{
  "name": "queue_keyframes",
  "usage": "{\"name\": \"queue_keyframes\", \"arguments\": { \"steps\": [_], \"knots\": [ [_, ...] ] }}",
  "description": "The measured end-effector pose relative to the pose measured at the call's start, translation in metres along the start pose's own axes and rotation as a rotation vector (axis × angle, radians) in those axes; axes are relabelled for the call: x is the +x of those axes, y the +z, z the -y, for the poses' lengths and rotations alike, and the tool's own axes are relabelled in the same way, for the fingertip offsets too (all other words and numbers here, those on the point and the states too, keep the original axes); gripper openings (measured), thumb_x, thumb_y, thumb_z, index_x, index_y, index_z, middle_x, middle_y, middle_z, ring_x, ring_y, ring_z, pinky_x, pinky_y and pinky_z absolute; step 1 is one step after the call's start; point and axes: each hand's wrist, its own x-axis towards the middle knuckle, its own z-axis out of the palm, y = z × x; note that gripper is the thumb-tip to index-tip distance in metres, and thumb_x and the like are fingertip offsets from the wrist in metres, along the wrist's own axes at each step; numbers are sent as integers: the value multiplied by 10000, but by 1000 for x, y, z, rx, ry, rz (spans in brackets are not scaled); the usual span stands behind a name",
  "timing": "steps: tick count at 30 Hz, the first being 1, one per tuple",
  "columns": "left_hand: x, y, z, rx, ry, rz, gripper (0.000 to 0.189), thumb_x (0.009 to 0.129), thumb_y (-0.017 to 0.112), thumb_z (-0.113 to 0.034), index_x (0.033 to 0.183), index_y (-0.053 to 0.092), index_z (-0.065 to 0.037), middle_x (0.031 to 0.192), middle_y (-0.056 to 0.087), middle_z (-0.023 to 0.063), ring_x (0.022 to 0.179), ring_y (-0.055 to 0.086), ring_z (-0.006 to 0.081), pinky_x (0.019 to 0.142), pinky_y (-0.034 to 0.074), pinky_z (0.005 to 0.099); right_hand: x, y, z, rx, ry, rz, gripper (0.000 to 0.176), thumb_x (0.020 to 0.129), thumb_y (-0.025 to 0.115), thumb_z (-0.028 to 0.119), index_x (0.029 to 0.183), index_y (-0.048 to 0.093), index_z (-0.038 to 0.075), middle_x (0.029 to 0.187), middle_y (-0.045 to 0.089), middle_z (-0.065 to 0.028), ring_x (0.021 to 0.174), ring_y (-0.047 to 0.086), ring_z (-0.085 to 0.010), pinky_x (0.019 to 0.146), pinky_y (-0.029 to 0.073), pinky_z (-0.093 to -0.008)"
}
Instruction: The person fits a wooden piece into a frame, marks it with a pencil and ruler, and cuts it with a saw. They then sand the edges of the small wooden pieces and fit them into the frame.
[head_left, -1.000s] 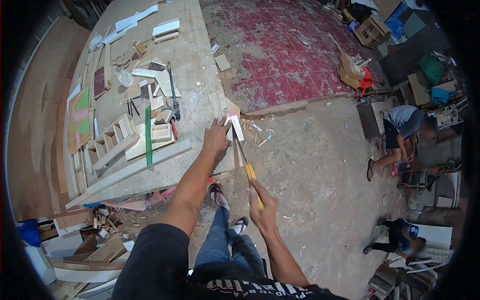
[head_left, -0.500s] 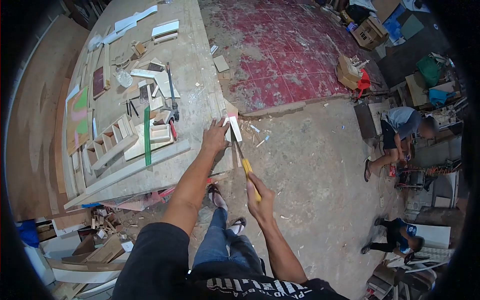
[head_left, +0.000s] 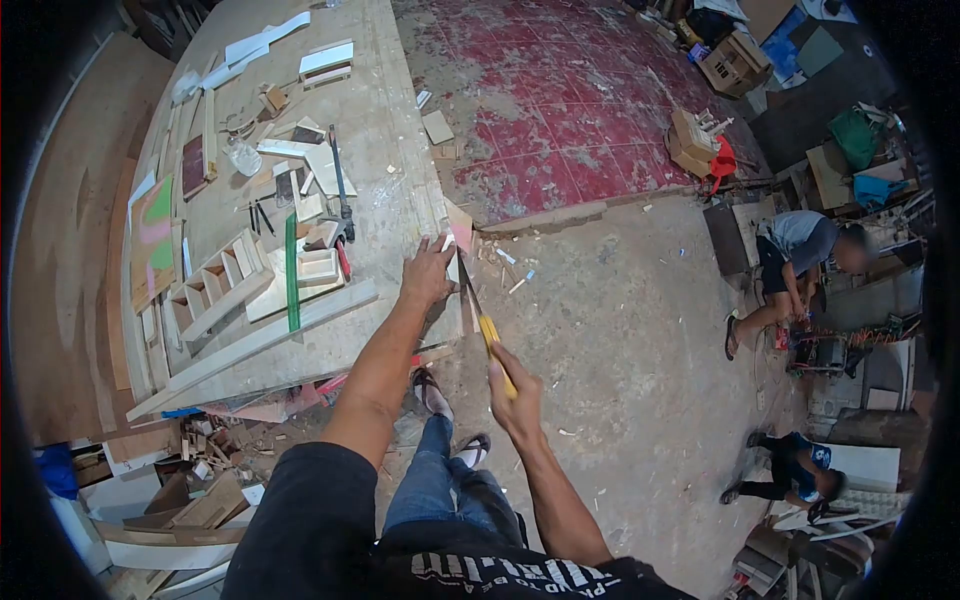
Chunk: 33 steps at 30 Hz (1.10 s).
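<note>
At the right edge of the wooden worktable (head_left: 385, 235), my left hand (head_left: 428, 276) presses down on a small white piece of wood (head_left: 453, 268), fingers pointing away from me and covering part of it. My right hand (head_left: 516, 392) is wrapped round the yellow handle of a handsaw (head_left: 490, 330). Its narrow dark blade slants up and left, with the tip end right beside the white piece, just past the table edge. A pinkish scrap (head_left: 461, 228) sits beyond my left fingertips.
On the table lie a hammer (head_left: 341, 190), a green strip (head_left: 293, 270), a compartmented wooden piece (head_left: 222, 282) and a long board (head_left: 255, 345). Offcuts litter the concrete floor (head_left: 620, 350). Two people (head_left: 795, 255) work at the right, one crouching. A raised red floor (head_left: 560, 110) lies ahead.
A white strip that lay to the right of the blade is gone from the table edge. The saw has shifted slightly up and left with my right hand; my left hand stays nearly still.
</note>
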Motion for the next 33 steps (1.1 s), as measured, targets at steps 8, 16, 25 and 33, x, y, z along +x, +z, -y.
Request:
{"name": "queue_keyframes", "arguments": {
  "steps": [8, 16, 25, 33],
  "knots": [
    [3, 3, 4, -4, 33, -37, 932, 647, 881, -285, 1453, 432, -153, 1595, 289, 69, 1442, 295, 390, 1021, 442, 616, -28, -27, 7, 15, 76, -33, 302, 942, 600, 93, 1221, 650, -12, 1156, 691, -214, 1090, 676, -264, 936, 498, -316],
    [-33, 3, 1, -68, 70, -186, 893, 665, 860, -223, 1436, 417, -132, 1454, 384, 188, 1350, 391, 368, 1017, 441, 534, -40, -60, 33, -113, -158, 46, 351, 867, 644, 41, 1216, 650, 5, 996, 712, -174, 837, 713, -237, 678, 551, -317],
    [-110, 40, 39, -1127, -311, -319, 383, 745, 702, -52, 1093, 559, 23, 1099, 570, 255, 995, 582, 416, 858, 489, 453, 90, 93, -7, -536, -665, 361, 483, 841, 651, 178, 1309, 534, 146, 835, 584, -123, 762, 629, -310, 621, 492, -435],
    [-210, 19, 68, -987, -342, -441, 224, 819, 692, -31, 1035, 676, 26, 898, 683, 111, 861, 651, 197, 757, 501, 314, 127, 153, -42, -686, -745, 599, 441, 906, 493, 157, 1343, 470, 99, 1052, 575, -135, 1038, 571, -300, 895, 442, -447]
  ]
}}
